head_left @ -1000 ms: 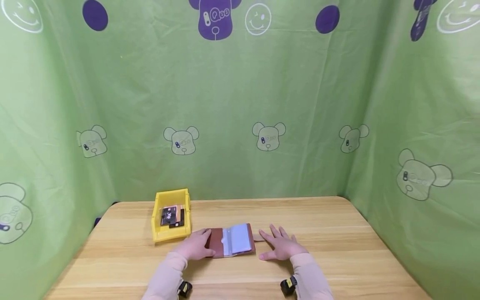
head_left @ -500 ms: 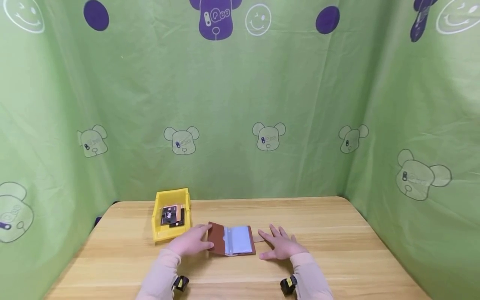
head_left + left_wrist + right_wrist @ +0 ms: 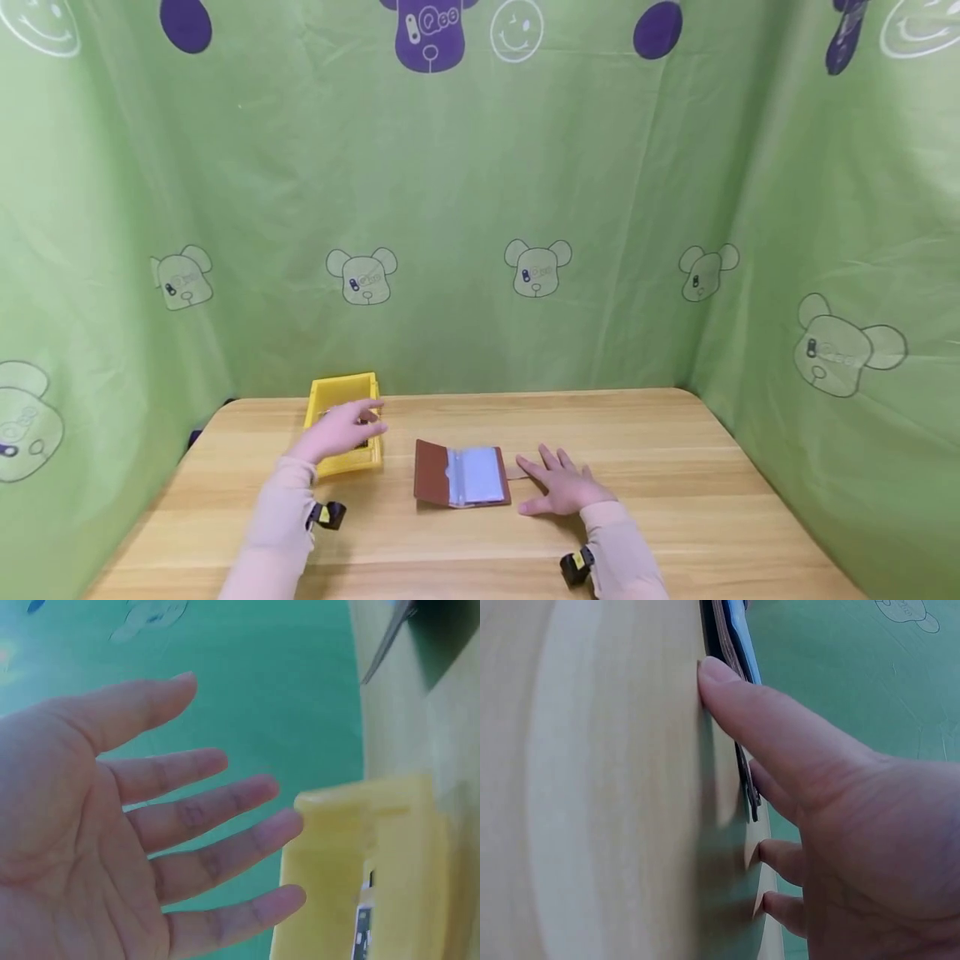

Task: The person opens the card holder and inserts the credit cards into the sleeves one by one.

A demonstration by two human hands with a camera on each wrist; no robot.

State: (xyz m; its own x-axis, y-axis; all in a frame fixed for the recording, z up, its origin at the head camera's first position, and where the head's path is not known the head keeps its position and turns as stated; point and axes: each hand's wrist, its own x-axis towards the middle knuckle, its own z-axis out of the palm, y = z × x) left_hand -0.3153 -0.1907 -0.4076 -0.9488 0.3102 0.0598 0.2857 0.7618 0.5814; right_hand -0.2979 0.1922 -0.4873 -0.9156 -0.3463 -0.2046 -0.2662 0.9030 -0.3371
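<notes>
A brown card holder [image 3: 432, 473] lies spread on the table, its left cover tilted up and its clear bluish sleeves [image 3: 480, 475] facing upward. My left hand [image 3: 341, 429] hovers over the yellow bin [image 3: 347, 464], empty, fingers spread and straight. In the left wrist view the palm [image 3: 82, 840] shows, with the bin's wall beside the fingertips and a bit of a dark card [image 3: 363, 930] inside. My right hand [image 3: 558, 483] rests spread on the table just right of the card holder. Its fingers are at the holder's strap [image 3: 516, 472], which also shows in the right wrist view.
The bin stands at the back left of the wooden table [image 3: 675, 467], near its far edge. Cards in it are mostly hidden by my left hand. A green patterned curtain [image 3: 450, 167] hangs behind the table and on both sides.
My left hand has let go of the card holder's left cover and moved left and away to over the bin. The cover now stands tilted up. My right hand has stayed in place.
</notes>
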